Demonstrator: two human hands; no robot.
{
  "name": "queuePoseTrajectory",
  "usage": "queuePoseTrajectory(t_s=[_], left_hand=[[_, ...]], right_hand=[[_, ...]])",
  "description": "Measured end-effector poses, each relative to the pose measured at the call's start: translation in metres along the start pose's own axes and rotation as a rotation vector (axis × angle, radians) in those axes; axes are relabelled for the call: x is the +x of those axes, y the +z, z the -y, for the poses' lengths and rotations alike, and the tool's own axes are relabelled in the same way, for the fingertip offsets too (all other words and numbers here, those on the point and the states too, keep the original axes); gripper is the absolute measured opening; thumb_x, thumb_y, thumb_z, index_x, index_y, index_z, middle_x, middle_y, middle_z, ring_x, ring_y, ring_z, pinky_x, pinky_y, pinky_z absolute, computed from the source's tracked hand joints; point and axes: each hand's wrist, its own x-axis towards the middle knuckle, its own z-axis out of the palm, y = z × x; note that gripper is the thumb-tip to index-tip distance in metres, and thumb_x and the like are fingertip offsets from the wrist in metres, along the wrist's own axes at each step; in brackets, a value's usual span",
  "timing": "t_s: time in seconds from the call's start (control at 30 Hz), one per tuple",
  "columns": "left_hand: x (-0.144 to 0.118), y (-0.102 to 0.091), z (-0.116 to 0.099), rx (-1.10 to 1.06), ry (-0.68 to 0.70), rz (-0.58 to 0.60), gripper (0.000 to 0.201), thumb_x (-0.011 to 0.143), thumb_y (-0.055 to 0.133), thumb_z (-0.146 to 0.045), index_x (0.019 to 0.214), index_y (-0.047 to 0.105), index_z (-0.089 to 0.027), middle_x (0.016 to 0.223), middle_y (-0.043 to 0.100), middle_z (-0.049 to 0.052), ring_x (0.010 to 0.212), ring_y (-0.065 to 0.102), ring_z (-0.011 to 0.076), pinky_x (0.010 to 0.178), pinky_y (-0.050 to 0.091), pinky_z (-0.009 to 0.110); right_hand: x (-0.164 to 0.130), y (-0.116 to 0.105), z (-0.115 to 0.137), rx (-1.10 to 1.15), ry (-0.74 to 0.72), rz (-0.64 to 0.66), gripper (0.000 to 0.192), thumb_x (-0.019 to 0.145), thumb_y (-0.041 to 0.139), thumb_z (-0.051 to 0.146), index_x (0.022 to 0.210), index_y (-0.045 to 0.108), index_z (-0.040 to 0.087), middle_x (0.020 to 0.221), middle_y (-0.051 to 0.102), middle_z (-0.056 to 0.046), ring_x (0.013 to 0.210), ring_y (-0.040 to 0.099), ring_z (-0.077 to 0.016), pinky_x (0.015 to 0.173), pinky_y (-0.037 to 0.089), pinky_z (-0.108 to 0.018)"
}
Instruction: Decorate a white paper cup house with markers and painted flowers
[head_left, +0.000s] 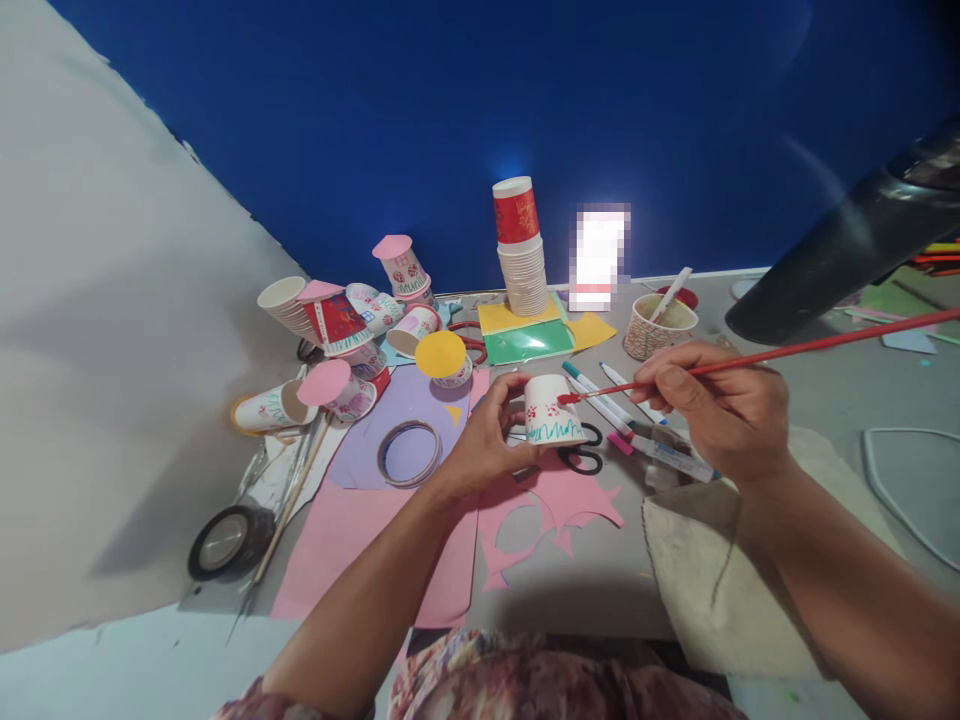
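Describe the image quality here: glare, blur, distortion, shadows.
Head view: strong wide-angle bending at the edges; a pixelated bright patch against the blue wall; a blurred dark object at upper right; the paper cup and both hands sharp; soft shadow on the table near the body.

A single head-worn camera looks forward and down from close above the table [570, 580], facing the blue wall [450, 120] beyond both hands.

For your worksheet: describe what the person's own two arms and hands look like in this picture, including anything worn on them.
Both forearms are bare from elbow to wrist. The left hand and right hand wear no gloves, and no rings, watch or bracelets can be made out. A floral patterned garment in pinks and dark tones shows at the bottom edge.
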Motion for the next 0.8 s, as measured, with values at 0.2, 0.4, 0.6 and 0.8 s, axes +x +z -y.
queuePoseTrajectory(t_s=[0.2,0.4,0.6,0.8], left_hand=[[-0.0007,0.0015,-0.0001,-0.007,-0.008,-0.004,0.08,0.07,0.093,-0.024,0.138,0.051,-0.027,0.146,0.061,0.012,0.131,0.064,0.0332,0.106,0.054,0.045],[0.0007,0.0013,0.0011,-0.01,0.021,0.007,0.076,0.07,0.09,-0.022,0.136,0.05,-0.026,0.144,0.06,0.011,0.13,0.063,0.0324,0.106,0.052,0.043],[-0.0001,0.0042,-0.0029,0.035,0.021,0.005,0.076,0.07,0.085,-0.017,0.137,0.05,-0.024,0.14,0.063,0.011,0.127,0.065,0.0312,0.103,0.054,0.043],[-0.0026,0.0062,-0.0073,0.049,0.009,0.0,0.075,0.068,0.083,-0.013,0.135,0.052,-0.023,0.136,0.067,0.011,0.125,0.066,0.0314,0.102,0.056,0.043]], right_hand=[[0.0014,0.0002,0.0012,-0.012,-0.023,0.02,0.02,0.104,0.065,0.03,0.09,0.078,0.024,0.077,0.076,-0.002,0.059,0.064,-0.0152,0.05,0.048,-0.029],[0.0019,0.0013,0.0011,0.002,-0.039,-0.001,0.02,0.104,0.065,0.03,0.09,0.079,0.025,0.078,0.076,-0.002,0.06,0.066,-0.0157,0.05,0.05,-0.028],[0.0007,0.0014,0.0024,-0.008,-0.038,0.005,0.021,0.104,0.065,0.032,0.089,0.079,0.026,0.077,0.076,-0.002,0.059,0.065,-0.016,0.049,0.049,-0.029],[-0.0006,0.0057,0.0035,-0.031,-0.019,0.055,0.023,0.105,0.063,0.031,0.088,0.078,0.025,0.076,0.076,-0.001,0.055,0.062,-0.0141,0.049,0.049,-0.028]])
